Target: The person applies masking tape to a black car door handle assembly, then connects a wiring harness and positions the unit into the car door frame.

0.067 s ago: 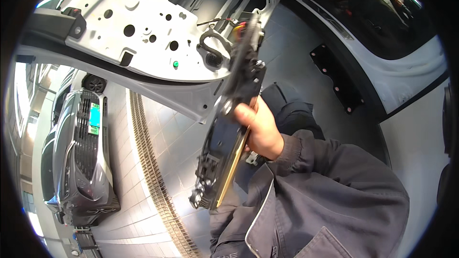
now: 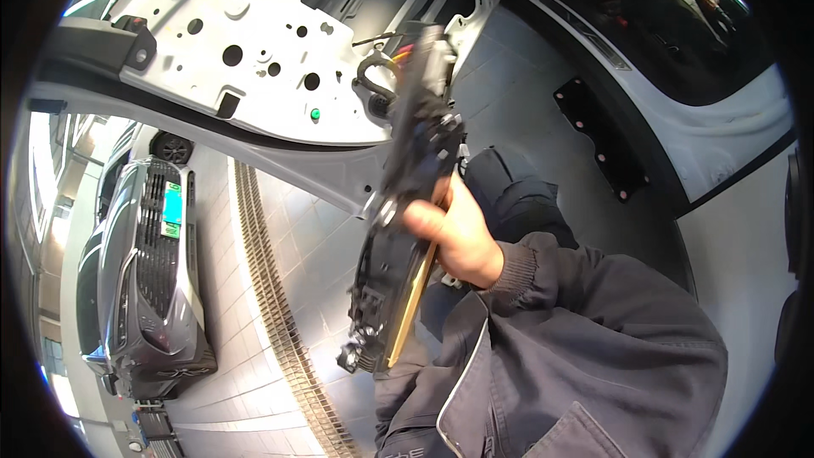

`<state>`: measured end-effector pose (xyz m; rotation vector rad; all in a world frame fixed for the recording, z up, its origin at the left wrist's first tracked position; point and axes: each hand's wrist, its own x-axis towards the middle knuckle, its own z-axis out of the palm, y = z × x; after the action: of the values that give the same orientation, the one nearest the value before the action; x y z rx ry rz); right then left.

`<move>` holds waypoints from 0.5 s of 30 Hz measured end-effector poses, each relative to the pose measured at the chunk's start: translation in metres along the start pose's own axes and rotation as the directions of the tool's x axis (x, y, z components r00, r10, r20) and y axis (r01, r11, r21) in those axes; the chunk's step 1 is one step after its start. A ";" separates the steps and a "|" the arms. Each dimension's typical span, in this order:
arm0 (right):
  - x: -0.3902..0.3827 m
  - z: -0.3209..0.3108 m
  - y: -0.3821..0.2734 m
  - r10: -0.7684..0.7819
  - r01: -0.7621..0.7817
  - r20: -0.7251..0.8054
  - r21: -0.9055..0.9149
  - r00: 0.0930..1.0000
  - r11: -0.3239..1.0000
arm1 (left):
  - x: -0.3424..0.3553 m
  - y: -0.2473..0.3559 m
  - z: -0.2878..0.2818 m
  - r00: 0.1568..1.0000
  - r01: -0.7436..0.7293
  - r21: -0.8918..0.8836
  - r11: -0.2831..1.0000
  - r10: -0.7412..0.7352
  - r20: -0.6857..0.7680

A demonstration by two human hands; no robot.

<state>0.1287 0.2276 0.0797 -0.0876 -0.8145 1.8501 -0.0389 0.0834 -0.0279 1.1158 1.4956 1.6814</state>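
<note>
My right hand (image 2: 462, 242) is closed around the middle of a long black mechanical assembly (image 2: 386, 246), thumb lying across its near face. The assembly is held tilted, with metal fittings at its lower end and a gold-coloured strip (image 2: 409, 314) along its right edge. Its upper end is blurred and overlaps the lower corner of a white car door (image 2: 284, 106). Red and yellow wires (image 2: 402, 54) show beside that end; I cannot tell what they join. My left sleeve (image 2: 403, 386) reaches up behind the assembly's lower end, and the left hand's fingers are hidden.
The holed door panel stands open at upper left, with a black cable loop (image 2: 366, 76) and a green plug (image 2: 315, 114). A black strip (image 2: 602, 148) lies by the car body on the right. A grey car (image 2: 153, 280) and a floor grate (image 2: 270, 280) are at left.
The assembly's upper part has shifted left across the door corner, and my right hand has moved slightly left with it. The grip stays the same.
</note>
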 end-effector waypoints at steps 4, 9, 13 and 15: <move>-0.009 0.020 -0.008 -0.024 0.173 0.296 -0.488 0.955 0.855 | -0.026 0.025 -0.026 0.970 -0.141 -0.054 0.989 0.128 -0.206; -0.013 0.049 -0.003 -0.141 0.567 0.594 -0.631 0.792 0.529 | -0.060 0.040 -0.028 0.879 -0.300 -0.061 0.952 0.251 -0.406; -0.022 0.070 0.013 -0.108 0.673 0.698 -0.620 0.708 0.404 | -0.071 0.039 -0.019 0.821 -0.374 -0.044 0.927 0.308 -0.481; -0.025 0.079 0.023 -0.085 0.712 0.731 -0.621 0.677 0.328 | -0.068 0.035 -0.014 0.799 -0.400 -0.035 0.916 0.330 -0.502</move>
<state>0.0883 0.1630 0.1197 0.0571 -2.0195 0.6854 -0.0173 0.0114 -0.0059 0.9928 1.4780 2.4477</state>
